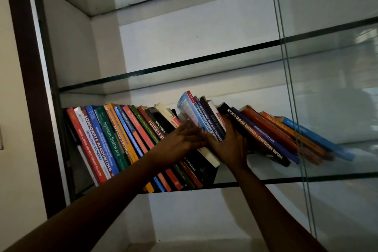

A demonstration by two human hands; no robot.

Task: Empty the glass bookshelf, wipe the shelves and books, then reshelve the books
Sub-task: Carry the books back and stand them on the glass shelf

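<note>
Midway along the glass shelf (286, 179), a bunch of books (201, 112) stands proud of the leaning row (114, 135). The left hand (184, 139) lies flat against its cover and the right hand (230, 143) clasps the spines (lifting out or slotting in, I cannot tell). The next move probably needs a firm two-handed squeeze.

Cream wall at the frame's left edge
A cream wall (10, 88) runs down the left side beside a dark brown upright (35, 88); a small pale plate (1, 137), cut off by the edge, sits mid-height.
</note>
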